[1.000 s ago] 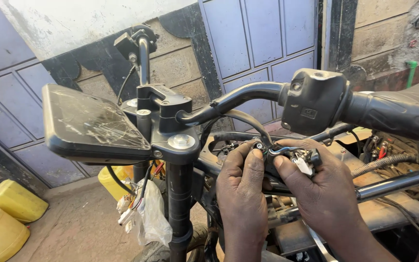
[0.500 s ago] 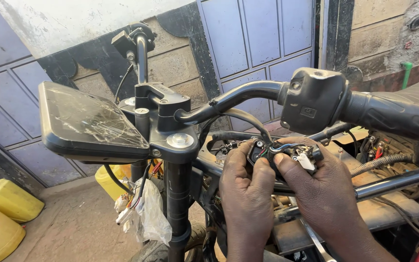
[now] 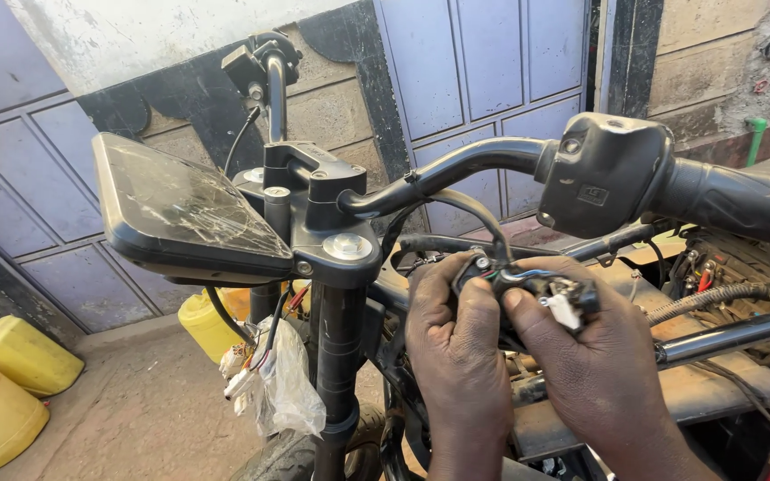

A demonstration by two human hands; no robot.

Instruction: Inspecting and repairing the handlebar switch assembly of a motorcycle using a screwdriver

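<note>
Both my hands meet under the black handlebar (image 3: 456, 169) of a stripped motorbike. My left hand (image 3: 458, 356) grips a black wire bundle with a connector (image 3: 528, 283) from the left. My right hand (image 3: 599, 356) pinches the same bundle's end, where a small white plug (image 3: 565, 310) and coloured wires stick out between thumb and fingers. The switch housing (image 3: 608, 174) on the bar sits just above my right hand. A cracked dark display panel (image 3: 189, 209) is mounted left of the steering stem (image 3: 340, 356).
Yellow plastic jerrycans (image 3: 2, 392) stand on the concrete floor at the left, another one (image 3: 211, 325) behind the stem. A clear plastic bag with wires (image 3: 282, 383) hangs by the fork. Exposed frame tubes (image 3: 733, 334), cables and a blue metal gate (image 3: 492, 71) lie beyond.
My hands and the wire bundle stay in nearly the same place; my fingers have shifted a little on the connector. The view has drifted slightly.
</note>
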